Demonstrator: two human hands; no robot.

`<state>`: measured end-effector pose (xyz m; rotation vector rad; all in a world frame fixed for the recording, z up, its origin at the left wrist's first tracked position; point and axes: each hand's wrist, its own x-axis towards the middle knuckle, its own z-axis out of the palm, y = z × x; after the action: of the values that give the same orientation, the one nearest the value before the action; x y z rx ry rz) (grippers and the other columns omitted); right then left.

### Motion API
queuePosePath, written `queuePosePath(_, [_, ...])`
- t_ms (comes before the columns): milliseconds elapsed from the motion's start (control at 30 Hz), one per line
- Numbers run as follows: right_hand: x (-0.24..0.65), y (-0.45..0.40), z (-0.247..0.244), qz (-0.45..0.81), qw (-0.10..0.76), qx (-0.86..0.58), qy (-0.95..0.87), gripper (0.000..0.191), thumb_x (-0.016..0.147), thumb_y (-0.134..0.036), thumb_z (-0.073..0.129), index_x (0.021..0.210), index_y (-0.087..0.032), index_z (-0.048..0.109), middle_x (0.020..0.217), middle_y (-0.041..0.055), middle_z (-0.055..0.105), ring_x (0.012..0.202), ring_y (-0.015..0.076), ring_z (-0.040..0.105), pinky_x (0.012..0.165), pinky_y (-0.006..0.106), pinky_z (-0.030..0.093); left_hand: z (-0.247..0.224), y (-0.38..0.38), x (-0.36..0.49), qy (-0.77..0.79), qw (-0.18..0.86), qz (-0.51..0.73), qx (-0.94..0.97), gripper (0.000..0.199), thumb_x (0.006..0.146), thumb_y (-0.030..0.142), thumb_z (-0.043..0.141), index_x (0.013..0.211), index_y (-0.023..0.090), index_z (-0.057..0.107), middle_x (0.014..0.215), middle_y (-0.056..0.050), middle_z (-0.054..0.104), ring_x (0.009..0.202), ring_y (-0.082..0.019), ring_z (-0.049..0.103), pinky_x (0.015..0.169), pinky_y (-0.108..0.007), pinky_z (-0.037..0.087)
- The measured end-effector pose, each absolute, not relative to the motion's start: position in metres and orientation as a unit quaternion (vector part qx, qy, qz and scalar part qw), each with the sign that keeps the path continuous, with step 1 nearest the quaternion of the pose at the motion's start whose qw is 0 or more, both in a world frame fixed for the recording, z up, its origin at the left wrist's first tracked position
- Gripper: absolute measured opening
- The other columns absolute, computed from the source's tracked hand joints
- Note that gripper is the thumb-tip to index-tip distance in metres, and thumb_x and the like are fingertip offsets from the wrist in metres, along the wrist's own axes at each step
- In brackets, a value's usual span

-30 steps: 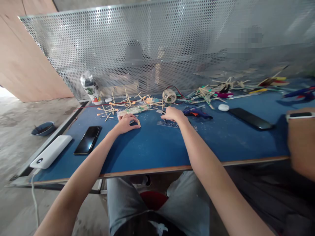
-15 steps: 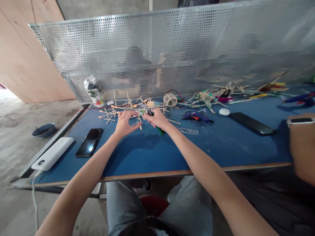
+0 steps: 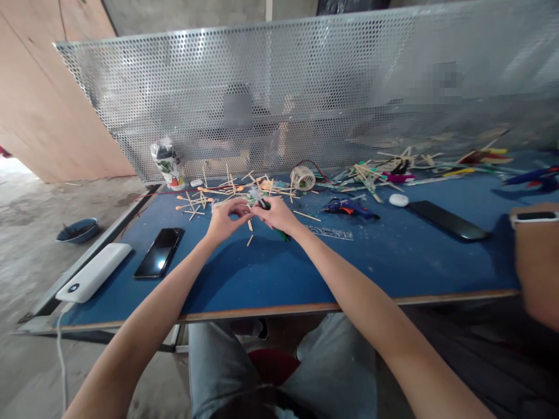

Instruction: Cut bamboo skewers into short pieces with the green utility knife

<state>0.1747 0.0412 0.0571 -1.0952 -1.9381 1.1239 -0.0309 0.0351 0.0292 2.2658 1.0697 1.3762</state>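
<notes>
My right hand (image 3: 277, 214) is closed around a tool with a green-and-black handle (image 3: 282, 235) and a grey tip (image 3: 254, 192) that points away from me. Its jaws are too small to make out. Close beside it, my left hand (image 3: 227, 221) curls with thumb and forefinger together, almost touching the right fingers. What it pinches is hidden. Thin wooden sticks (image 3: 229, 187) stand and lie joined in a tangle just behind both hands, some with orange round ends. A short stick piece (image 3: 250, 240) lies on the blue table (image 3: 271, 273) below the fingertips.
A blue glue gun (image 3: 349, 208) and a clear ruler (image 3: 332, 233) lie to the right. A phone (image 3: 158, 253) and white power bank (image 3: 94, 273) are at left. A patterned cup (image 3: 168, 167) stands before the perforated metal panel (image 3: 187, 93). Another person's arm (image 3: 535, 256) rests at right.
My left hand has moved right, and its spread thumb and forefinger have closed beside my right hand. The short stick piece now lies separate on the table, nearer me.
</notes>
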Motion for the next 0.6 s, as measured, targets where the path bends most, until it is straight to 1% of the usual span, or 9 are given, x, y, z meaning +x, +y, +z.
queuePosePath(67, [0.177, 0.044, 0.056, 0.428, 0.312, -0.421, -0.737, 0.039, 0.097, -0.043, 0.061, 0.127, -0.019, 0.059, 0.128, 0.0093, 0.062, 0.108, 0.0226, 0.064, 0.091, 0.045, 0.057, 0.024, 0.04, -0.03, 0.362, 0.189, 0.469, 0.783, 0.036, 0.098, 0.04, 0.065, 0.123, 0.014, 0.061, 0.107, -0.007, 0.069, 0.089, -0.018, 0.069, 0.081, -0.036, 0.06])
queuePosePath(133, [0.179, 0.045, 0.056, 0.428, 0.301, -0.426, -0.738, 0.038, 0.097, -0.043, 0.061, 0.127, -0.019, 0.06, 0.128, 0.0094, 0.062, 0.108, 0.0224, 0.063, 0.092, 0.045, 0.057, 0.021, 0.043, -0.031, 0.359, 0.224, 0.464, 0.778, 0.033, 0.1, 0.038, 0.062, 0.123, 0.014, 0.062, 0.114, -0.008, 0.067, 0.096, -0.019, 0.068, 0.083, -0.038, 0.061])
queuePosePath(267, [0.18, 0.043, 0.057, 0.427, 0.279, -0.428, -0.746, 0.037, 0.097, -0.043, 0.061, 0.126, -0.019, 0.06, 0.128, 0.0093, 0.062, 0.108, 0.0222, 0.064, 0.091, 0.045, 0.057, 0.017, 0.048, -0.033, 0.363, 0.265, 0.456, 0.768, 0.033, 0.101, 0.037, 0.062, 0.124, 0.014, 0.061, 0.119, -0.009, 0.066, 0.1, -0.02, 0.067, 0.086, -0.04, 0.06])
queuePosePath(367, [0.179, 0.042, 0.058, 0.423, 0.273, -0.426, -0.752, 0.037, 0.097, -0.043, 0.062, 0.126, -0.019, 0.06, 0.127, 0.0093, 0.062, 0.108, 0.0223, 0.064, 0.091, 0.045, 0.057, 0.017, 0.049, -0.034, 0.376, 0.27, 0.444, 0.767, 0.034, 0.101, 0.038, 0.061, 0.125, 0.014, 0.061, 0.119, -0.009, 0.065, 0.101, -0.021, 0.067, 0.087, -0.04, 0.06])
queuePosePath(467, [0.181, 0.045, 0.058, 0.414, 0.285, -0.432, -0.749, 0.039, 0.097, -0.043, 0.063, 0.126, -0.018, 0.06, 0.127, 0.0091, 0.062, 0.109, 0.0231, 0.064, 0.092, 0.045, 0.057, 0.023, 0.049, -0.037, 0.399, 0.259, 0.411, 0.778, 0.034, 0.101, 0.038, 0.061, 0.126, 0.014, 0.061, 0.12, -0.009, 0.065, 0.101, -0.021, 0.067, 0.087, -0.04, 0.06])
queuePosePath(533, [0.184, 0.049, 0.059, 0.409, 0.301, -0.442, -0.74, 0.039, 0.097, -0.043, 0.062, 0.127, -0.018, 0.06, 0.128, 0.0091, 0.062, 0.109, 0.0233, 0.063, 0.092, 0.046, 0.057, 0.03, 0.046, -0.04, 0.424, 0.244, 0.367, 0.791, 0.035, 0.101, 0.038, 0.061, 0.127, 0.015, 0.06, 0.12, -0.009, 0.065, 0.101, -0.021, 0.067, 0.087, -0.041, 0.06])
queuePosePath(600, [0.189, 0.054, 0.06, 0.406, 0.321, -0.45, -0.728, 0.039, 0.097, -0.043, 0.062, 0.127, -0.019, 0.059, 0.128, 0.0092, 0.062, 0.109, 0.0231, 0.063, 0.092, 0.045, 0.057, 0.036, 0.041, -0.044, 0.455, 0.226, 0.303, 0.807, 0.033, 0.1, 0.038, 0.062, 0.123, 0.015, 0.062, 0.119, -0.009, 0.066, 0.101, -0.021, 0.067, 0.088, -0.041, 0.059])
